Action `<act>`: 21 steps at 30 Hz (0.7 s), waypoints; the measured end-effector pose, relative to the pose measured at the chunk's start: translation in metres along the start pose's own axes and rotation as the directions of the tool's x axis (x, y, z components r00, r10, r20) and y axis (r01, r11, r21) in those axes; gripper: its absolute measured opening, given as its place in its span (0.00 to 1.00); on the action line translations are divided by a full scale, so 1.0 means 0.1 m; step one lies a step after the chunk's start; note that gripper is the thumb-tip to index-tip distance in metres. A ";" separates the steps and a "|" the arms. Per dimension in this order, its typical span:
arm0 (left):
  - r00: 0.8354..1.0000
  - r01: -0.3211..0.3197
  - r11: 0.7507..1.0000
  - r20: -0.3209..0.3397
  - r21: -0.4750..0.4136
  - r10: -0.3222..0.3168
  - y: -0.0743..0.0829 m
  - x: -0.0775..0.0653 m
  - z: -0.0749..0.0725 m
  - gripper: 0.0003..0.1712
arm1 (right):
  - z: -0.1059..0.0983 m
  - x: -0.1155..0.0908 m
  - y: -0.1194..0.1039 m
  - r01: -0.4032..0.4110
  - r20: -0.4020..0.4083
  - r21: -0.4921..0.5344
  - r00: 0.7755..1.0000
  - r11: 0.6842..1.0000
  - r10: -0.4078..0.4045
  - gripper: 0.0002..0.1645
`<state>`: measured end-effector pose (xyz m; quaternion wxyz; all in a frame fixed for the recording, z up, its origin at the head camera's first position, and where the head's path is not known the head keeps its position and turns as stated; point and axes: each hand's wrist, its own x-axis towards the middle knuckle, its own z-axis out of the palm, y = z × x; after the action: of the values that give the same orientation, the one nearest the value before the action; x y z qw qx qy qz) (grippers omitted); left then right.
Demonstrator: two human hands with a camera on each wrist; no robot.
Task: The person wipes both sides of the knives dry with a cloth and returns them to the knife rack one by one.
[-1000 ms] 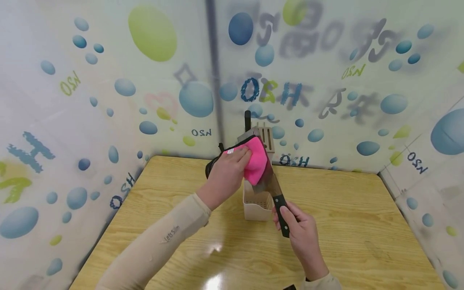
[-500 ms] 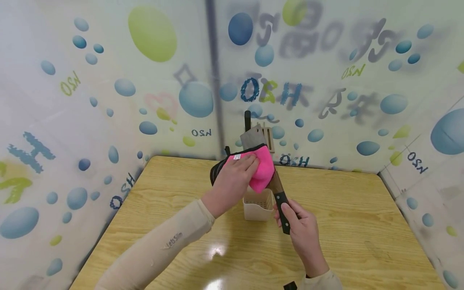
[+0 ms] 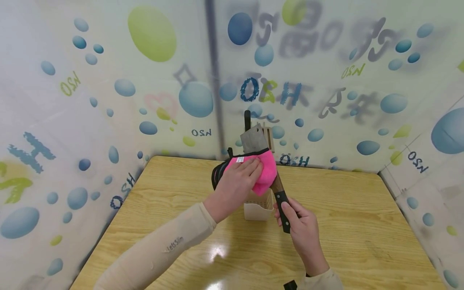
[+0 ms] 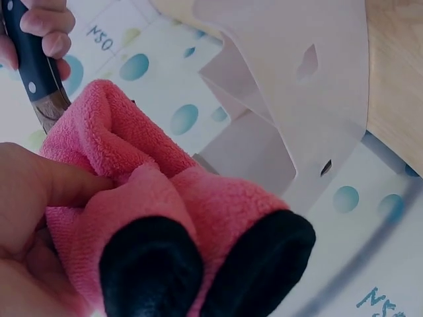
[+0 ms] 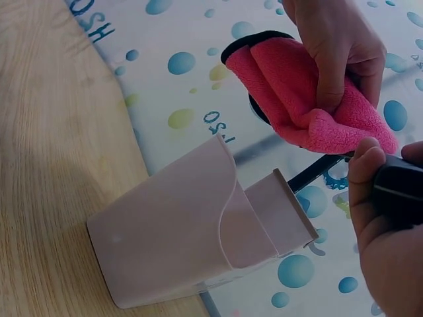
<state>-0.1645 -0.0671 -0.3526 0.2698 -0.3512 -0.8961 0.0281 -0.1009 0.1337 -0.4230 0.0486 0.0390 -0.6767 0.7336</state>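
My right hand point(image 3: 302, 225) grips the black riveted handle of a cleaver point(image 3: 254, 139), its wide blade slanting up and to the left. A pink cloth point(image 3: 267, 169) with black edging is folded over the blade near the handle, and my left hand point(image 3: 237, 183) pinches it there. The upper blade shows above the cloth; the part beneath is covered. In the left wrist view the thumb presses into the cloth point(image 4: 132, 158). Behind and below the cleaver stands a pale knife holder point(image 5: 172, 231), with a black-handled tool point(image 3: 247, 121) upright in its back part.
The holder has a slotted back section point(image 3: 268, 137) and a lower open front bin point(image 3: 258, 207). It stands on a wooden table point(image 3: 362, 225) near the patterned wall covering point(image 3: 326, 133). A small black object point(image 3: 290, 285) shows at the bottom edge.
My left hand has slid the cloth down the blade toward the handle, moving right and downward, so the upper blade is uncovered. The right hand has barely moved.
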 end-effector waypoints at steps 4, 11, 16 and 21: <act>1.000 -0.019 1.000 -0.005 -0.001 0.019 0.04 -0.01 0.01 0.25 | 0.00 0.00 0.00 -0.001 -0.001 -0.007 1.000 1.000 0.001 0.20; 0.998 -0.066 0.998 -0.005 0.013 0.066 0.10 -0.05 -0.01 0.26 | 0.00 0.01 -0.01 -0.014 -0.027 -0.021 1.000 1.000 0.013 0.20; 0.996 -0.086 0.995 -0.002 0.049 0.086 0.15 -0.06 -0.03 0.24 | 0.00 0.01 -0.03 -0.026 -0.035 -0.022 0.999 0.999 0.026 0.20; 0.994 -0.108 0.989 0.015 0.104 0.107 0.20 -0.08 -0.06 0.22 | 0.00 0.00 -0.05 -0.035 -0.045 -0.027 0.998 0.999 0.034 0.21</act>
<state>-0.1445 -0.0580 -0.3563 0.2816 -0.3842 -0.8745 0.0911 -0.1005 0.1337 -0.4181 0.0516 0.0101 -0.6863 0.7255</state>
